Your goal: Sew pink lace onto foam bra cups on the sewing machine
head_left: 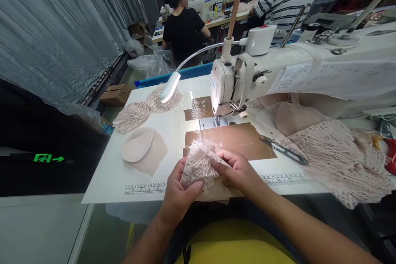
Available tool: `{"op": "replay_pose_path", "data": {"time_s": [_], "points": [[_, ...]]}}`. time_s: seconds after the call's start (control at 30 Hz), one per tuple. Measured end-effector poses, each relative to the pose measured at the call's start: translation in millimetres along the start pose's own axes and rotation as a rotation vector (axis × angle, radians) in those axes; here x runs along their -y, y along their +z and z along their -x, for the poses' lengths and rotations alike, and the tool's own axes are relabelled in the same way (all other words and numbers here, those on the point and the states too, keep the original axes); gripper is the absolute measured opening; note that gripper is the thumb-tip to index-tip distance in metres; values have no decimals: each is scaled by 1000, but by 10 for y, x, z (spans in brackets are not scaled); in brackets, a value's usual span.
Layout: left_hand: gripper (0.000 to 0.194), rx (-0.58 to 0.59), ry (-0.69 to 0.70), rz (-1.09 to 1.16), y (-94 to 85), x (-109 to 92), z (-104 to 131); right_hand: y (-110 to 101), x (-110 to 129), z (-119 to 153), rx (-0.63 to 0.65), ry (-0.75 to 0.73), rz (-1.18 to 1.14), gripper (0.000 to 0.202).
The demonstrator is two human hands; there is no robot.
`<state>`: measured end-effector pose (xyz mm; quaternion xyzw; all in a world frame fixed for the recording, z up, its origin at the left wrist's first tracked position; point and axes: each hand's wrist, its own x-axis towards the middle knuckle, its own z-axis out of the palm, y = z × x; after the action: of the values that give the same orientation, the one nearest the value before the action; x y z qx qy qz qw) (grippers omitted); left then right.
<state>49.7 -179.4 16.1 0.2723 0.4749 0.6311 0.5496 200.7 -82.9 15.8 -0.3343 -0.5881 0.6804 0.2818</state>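
Both hands hold one beige lace piece (199, 165) above the front edge of the sewing table, just in front of the machine's needle area. My left hand (181, 192) grips its left side, thumb on top. On its right side my right hand (239, 171) pinches the lace between thumb and fingers. Plain beige fabric hangs below the lace. Beyond the hands stands the white sewing machine (229, 82), its presser foot (219, 120) over the metal needle plate. Thread snips (286, 151) lie to the right of my right hand.
Lace cups (133, 116) and smooth beige fabric pieces (137, 146) lie on the left of the table. A lamp (170, 87) arches over them. Lace fabric (337, 152) is heaped at right. Two people (184, 29) sit at machines behind; a cardboard box (115, 95) stands on the floor.
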Motion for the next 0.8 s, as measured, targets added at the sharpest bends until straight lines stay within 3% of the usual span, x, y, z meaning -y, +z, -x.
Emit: {"op": "replay_pose_path", "data": {"time_s": [0.13,0.23,0.33,0.5,0.67,0.8], "points": [[55,-85,-17,178,-143,-39,-59,11,-66,-33,-88,88,-366,27],[59,-37,-110,317,-229,-59,-88,-3,-103,-37,-159,91,-522,23],[62,78,-229,359,-195,-47,-75,-2,-109,-25,-130,85,-462,25],[65,52,-121,296,-43,-27,-92,-20,-97,-14,40,35,-234,25],[60,14,-161,369,-119,-14,-118,-52,-79,-22,-105,-61,-376,19],[45,148,-210,507,-73,-11,-76,-13,-42,-13,-147,-159,-230,18]]}}
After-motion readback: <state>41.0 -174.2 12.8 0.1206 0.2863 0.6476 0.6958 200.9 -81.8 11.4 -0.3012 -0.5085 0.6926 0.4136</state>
